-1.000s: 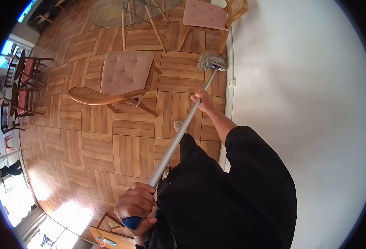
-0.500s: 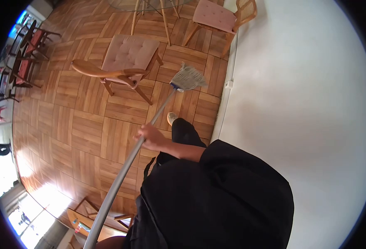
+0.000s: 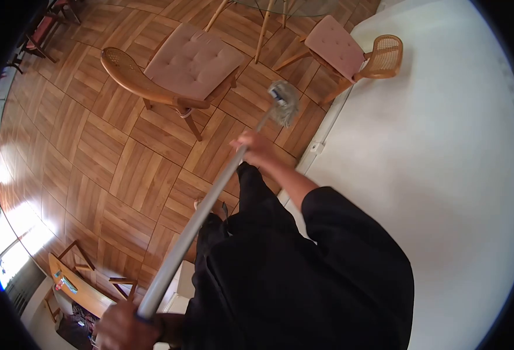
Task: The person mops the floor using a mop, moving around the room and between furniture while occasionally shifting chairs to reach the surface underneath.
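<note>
A string mop (image 3: 288, 111) with greyish strands and a blue-and-white socket lies on the wooden floor between two pink-cushioned chairs. Its long grey handle (image 3: 190, 233) runs diagonally down toward the lower left. My right hand (image 3: 256, 149) is wrapped round the handle low down, not far from the mop head. At the lower left my left hand (image 3: 127, 328), somewhat blurred, grips the upper end of the handle. The nearer chair (image 3: 193, 61) stands just left of the mop head, and the other chair (image 3: 336, 49) is to its upper right, by the wall.
A white wall (image 3: 438, 163) with a baseboard and a small outlet box (image 3: 317, 148) bounds the right side. A glass table (image 3: 303, 7) with wooden legs stands at the top. At lower left is a wooden table (image 3: 79, 283) with small items; dark red-seated chairs (image 3: 38, 35) are far left.
The mop head has moved right and its strands have swung round, closer to the wall-side chair. My right hand has moved up and right; my left hand has come into view.
</note>
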